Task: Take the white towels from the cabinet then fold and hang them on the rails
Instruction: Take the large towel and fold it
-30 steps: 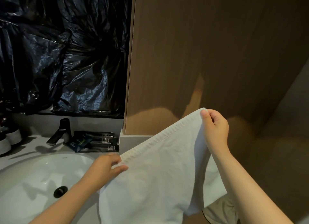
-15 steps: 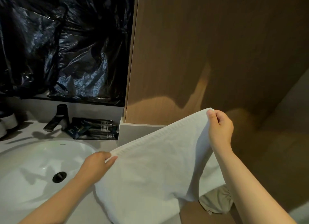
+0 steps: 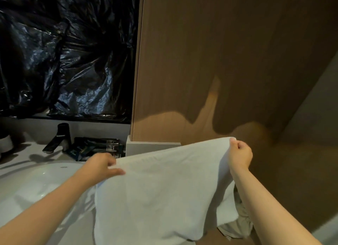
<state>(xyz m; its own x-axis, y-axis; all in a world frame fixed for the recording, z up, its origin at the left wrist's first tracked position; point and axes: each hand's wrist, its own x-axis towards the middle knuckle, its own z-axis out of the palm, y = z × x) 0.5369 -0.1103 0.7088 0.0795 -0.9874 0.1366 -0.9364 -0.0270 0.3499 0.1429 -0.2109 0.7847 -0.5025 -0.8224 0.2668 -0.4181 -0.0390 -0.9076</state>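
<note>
Head camera looks down on a white towel [image 3: 161, 190] spread wide in the air, and both hands have it by the top hem. The left hand [image 3: 102, 165] pinches the left end of that hem, fingers [image 3: 110, 161] closed on the cloth. The right hand [image 3: 239, 154] is clenched round the right corner, a touch higher, so the hem slants up from left to right.

The towel hangs above the right end of the desk [image 3: 14, 160]. Its left side overlaps the rim of the sink [image 3: 27, 186], and its lower part droops out of view at the bottom. Behind it stands a wooden panel [image 3: 219, 61]. At the desk's back edge sit a dark tap [image 3: 58, 138] and some black packets [image 3: 95, 147], with a black plastic sheet [image 3: 64, 52] above them. No rail in view.

Now, the handling. Soft and limp, this one, light enough for two pinches to carry, and it sags a little between the hands. It shouldn't slip much, since the cloth looks to have some grip, but it holds no shape of its own. The corners are the place to hold it: grip it along the middle and the ends will flop.

I judge the fold is only starting, and bringing corner to corner looks like the next step. The risk is the loose lower edge dragging into the sink, or the two halves landing uneven.
</note>
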